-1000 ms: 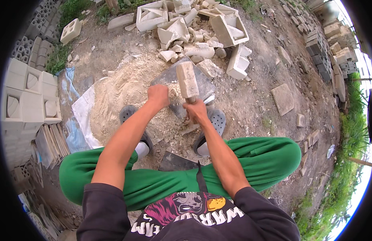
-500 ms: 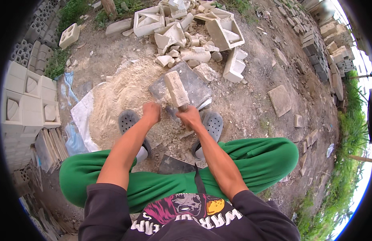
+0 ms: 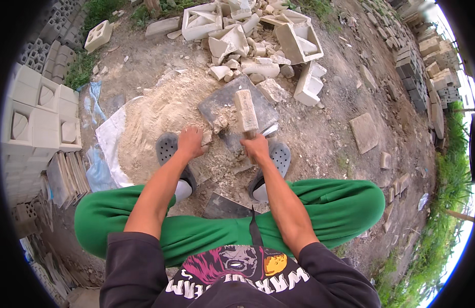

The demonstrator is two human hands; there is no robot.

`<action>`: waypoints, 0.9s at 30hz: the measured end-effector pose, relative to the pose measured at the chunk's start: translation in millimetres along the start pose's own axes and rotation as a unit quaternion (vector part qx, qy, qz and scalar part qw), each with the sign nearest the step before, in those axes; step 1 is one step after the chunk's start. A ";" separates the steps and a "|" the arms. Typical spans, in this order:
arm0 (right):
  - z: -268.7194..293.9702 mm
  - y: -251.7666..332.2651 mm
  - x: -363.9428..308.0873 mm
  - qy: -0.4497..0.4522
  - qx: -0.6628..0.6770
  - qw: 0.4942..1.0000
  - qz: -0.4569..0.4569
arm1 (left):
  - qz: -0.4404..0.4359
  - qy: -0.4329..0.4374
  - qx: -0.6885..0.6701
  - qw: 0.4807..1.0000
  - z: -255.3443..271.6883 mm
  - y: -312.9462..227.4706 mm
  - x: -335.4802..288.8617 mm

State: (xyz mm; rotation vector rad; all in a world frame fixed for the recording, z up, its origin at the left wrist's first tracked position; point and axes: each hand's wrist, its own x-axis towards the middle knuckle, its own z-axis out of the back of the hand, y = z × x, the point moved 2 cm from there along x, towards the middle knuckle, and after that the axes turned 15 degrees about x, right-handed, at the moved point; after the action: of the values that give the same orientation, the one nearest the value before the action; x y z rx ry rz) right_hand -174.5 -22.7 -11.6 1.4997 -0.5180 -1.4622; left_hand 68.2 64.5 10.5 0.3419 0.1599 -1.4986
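My right hand is closed round the short handle of a dusty, block-headed mallet. The mallet's head points away from me, over the right part of a dark flat slab. Crumbled pale material lies on that slab. My left hand is low by the slab's near left corner, fingers curled, with a pale stone chunk between fingers and thumb. Left of it spreads a heap of pale crushed powder, partly on a white sheet.
Broken pale blocks pile up beyond the slab. My feet in grey clogs stand either side of the rubble. Stacked moulded blocks and thin boards are at the left. A flat stone lies at the right.
The mallet has swung more upright, its head pointing straight away from me. My left hand has gone from a fist to looser curled fingers at a chunk. The view has shifted slightly.
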 end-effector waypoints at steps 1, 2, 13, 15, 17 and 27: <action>-0.2 -11.1 -0.3 -0.010 -0.002 1.000 -0.014 | -0.005 0.006 -0.025 1.000 0.3 -3.2 -0.9; -0.4 -20.5 2.0 -0.021 -0.004 0.999 -0.028 | -0.006 0.006 -0.024 1.000 0.6 -5.3 2.8; 2.9 -40.9 14.6 0.010 -0.002 0.999 -0.032 | 0.008 -0.031 -0.211 0.977 6.0 -45.1 59.9; 6.1 -38.0 13.8 0.022 0.078 0.993 -0.081 | 0.062 -0.034 -0.233 0.970 3.4 -45.1 61.5; -0.4 -12.4 7.3 0.007 0.096 0.990 -0.105 | 0.131 -0.035 -0.252 0.958 -3.2 -34.8 57.6; 1.4 27.4 8.0 -0.021 -0.005 0.999 0.035 | 0.255 0.031 -0.258 0.931 19.5 -31.8 44.6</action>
State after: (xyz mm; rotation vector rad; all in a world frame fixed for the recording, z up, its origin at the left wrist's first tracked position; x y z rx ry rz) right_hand -165.9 -42.4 7.2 1.4318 -0.5821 -1.4415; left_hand 37.9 14.9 11.0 -0.0040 0.4684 -0.8862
